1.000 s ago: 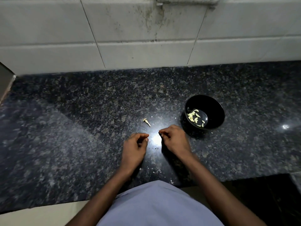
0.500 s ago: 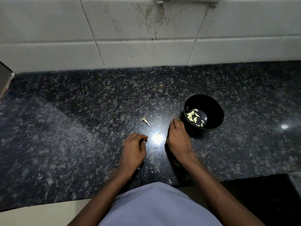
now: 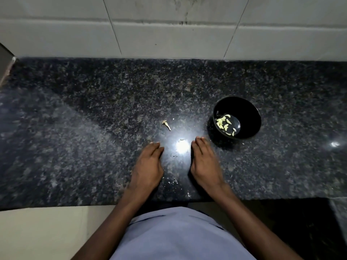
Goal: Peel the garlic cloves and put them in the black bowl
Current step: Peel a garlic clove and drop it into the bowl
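Garlic cloves point(image 3: 225, 124), peeled, are lying in the black bowl point(image 3: 249, 109) at right of centre. Both hands are resting flat, fingers straight and together: left hand point(image 3: 148, 166), right hand point(image 3: 203, 162). Peeling looks finished; only a garlic stem point(image 3: 166, 125) and scraps are lying on the speckled dark bench point(image 3: 75, 128), calling for clearing. Pale tiles point(image 3: 169, 34) are running along the top.

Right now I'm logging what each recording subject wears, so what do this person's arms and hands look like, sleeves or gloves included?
Both forearms are bare from the wrists back to the bottom edge of the frame; no sleeve, cuff, glove, watch, ring or bracelet shows. The left hand and right hand are bare too. The only clothing visible is a light blue-grey garment over the torso, with a seam or fold across it.
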